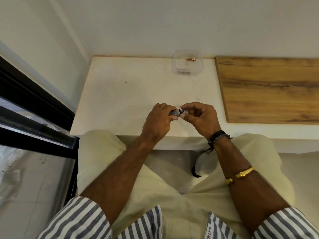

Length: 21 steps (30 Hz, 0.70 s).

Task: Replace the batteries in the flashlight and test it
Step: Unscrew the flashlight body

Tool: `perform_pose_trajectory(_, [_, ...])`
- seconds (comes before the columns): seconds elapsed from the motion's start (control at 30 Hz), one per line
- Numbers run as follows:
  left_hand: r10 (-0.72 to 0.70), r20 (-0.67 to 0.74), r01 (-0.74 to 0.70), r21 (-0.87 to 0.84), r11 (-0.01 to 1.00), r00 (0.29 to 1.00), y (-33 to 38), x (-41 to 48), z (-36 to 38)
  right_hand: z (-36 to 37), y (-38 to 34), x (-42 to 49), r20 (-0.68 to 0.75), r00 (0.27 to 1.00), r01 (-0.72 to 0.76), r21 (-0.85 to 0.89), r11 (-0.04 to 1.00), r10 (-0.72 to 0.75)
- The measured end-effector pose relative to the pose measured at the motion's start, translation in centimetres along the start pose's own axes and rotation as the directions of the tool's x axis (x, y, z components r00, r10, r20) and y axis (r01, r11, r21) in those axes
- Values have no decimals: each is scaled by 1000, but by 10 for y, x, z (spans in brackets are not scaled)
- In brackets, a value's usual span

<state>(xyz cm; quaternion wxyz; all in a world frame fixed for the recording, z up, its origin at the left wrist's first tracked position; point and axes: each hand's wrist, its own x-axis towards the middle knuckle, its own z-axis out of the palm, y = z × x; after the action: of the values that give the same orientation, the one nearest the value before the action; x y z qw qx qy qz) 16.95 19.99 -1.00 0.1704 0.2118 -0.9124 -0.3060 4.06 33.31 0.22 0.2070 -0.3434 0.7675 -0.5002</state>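
A small grey flashlight (174, 112) is held above the white table (120, 94), near its front edge. My left hand (158, 121) is wrapped around the flashlight's body. My right hand (202, 118) pinches a small grey end piece (185, 111) at the body's right end, with thumb and fingertips. Whether the piece is screwed on or apart from the body I cannot tell. A clear plastic box (188, 63) at the table's back edge holds a copper-and-gold battery (189, 59).
A wooden board (269, 88) lies on the ledge to the right of the white table. A white wall runs behind. A black-framed glass panel (34, 121) stands at the left. My knees in pale trousers sit under the table's front edge.
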Motion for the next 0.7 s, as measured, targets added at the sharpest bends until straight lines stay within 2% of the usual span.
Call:
perform_pose_trajectory(0.17, [-51, -27, 50, -43, 998, 998, -2, 0, 1, -3, 7, 5, -158, 986, -50, 15, 999, 52])
perform_pose_trajectory(0.33, [-94, -96, 82, -123, 989, 991, -2, 1, 0, -7, 23, 15, -306, 935, -141, 140, 980, 178])
perform_pose_trajectory(0.5, [-158, -56, 146, -176, 974, 986, -4, 0, 1, -6, 41, 27, -407, 891, -207, 30, 978, 201])
perform_pose_trajectory(0.7, [-136, -23, 131, -144, 981, 990, -6, -2, 3, 1, 59, 36, -451, 883, -232, -179, 956, 129])
